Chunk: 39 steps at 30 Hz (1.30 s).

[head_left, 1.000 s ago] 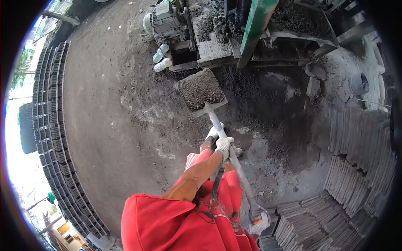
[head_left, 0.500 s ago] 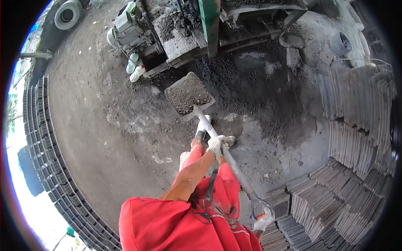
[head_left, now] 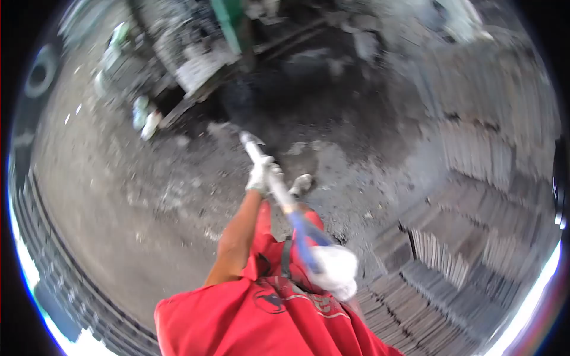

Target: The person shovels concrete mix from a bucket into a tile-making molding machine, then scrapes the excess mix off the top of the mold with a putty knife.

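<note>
A long-handled shovel (head_left: 279, 188) runs from near my body up towards the dark ground below the machine. My left hand (head_left: 261, 173), in a white glove, is wrapped round the middle of the shaft. At the blue grip end, my right hand (head_left: 335, 270), also gloved in white and blurred, is closed on the handle. The blade is foreshortened and smeared near the machine's lower edge, so whether any gravel lies on it cannot be made out.
A machine with a green post (head_left: 228, 24) stands ahead, with plastic bottles (head_left: 145, 118) beside it. Stacked slabs (head_left: 451, 249) line the right side. Dark racks (head_left: 77, 279) curve along the left. My shoe (head_left: 301, 184) is near the shaft.
The view has shifted and blurred. The grip end with my right hand has come up and closer to my body. The blade, earlier flat with gravel on it, now shows edge-on.
</note>
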Each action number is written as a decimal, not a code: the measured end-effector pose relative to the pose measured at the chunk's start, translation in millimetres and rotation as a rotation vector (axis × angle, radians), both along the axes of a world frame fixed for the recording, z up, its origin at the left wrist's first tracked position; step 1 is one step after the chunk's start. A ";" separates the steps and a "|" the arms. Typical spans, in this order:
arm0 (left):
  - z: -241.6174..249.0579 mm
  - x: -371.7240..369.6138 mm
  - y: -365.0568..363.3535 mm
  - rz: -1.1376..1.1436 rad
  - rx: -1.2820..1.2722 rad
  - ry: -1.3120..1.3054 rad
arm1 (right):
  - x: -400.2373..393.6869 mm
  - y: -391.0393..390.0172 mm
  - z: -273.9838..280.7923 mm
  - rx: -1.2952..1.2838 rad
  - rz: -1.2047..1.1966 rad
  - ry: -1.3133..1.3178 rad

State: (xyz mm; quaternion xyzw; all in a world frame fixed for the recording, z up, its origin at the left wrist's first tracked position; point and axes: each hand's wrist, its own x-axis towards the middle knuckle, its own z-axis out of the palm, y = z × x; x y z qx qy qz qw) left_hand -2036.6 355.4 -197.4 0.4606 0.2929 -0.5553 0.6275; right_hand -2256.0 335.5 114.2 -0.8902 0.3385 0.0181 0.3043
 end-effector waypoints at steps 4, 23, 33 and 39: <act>-8.3 19.7 5.6 -0.244 -0.078 -0.121 | 17.3 0.5 -2.7 -0.101 0.068 -0.154; 91.3 -247.6 -199.1 -0.806 -0.087 -0.033 | -172.9 -58.7 70.6 0.012 -0.298 0.111; 34.2 -400.6 -307.5 -1.169 -0.438 -0.326 | -269.3 -170.0 -104.6 -0.337 -0.364 0.191; 21.1 -347.3 -252.4 -1.500 -0.470 -0.651 | -225.3 -140.1 -130.4 -0.317 -0.337 0.184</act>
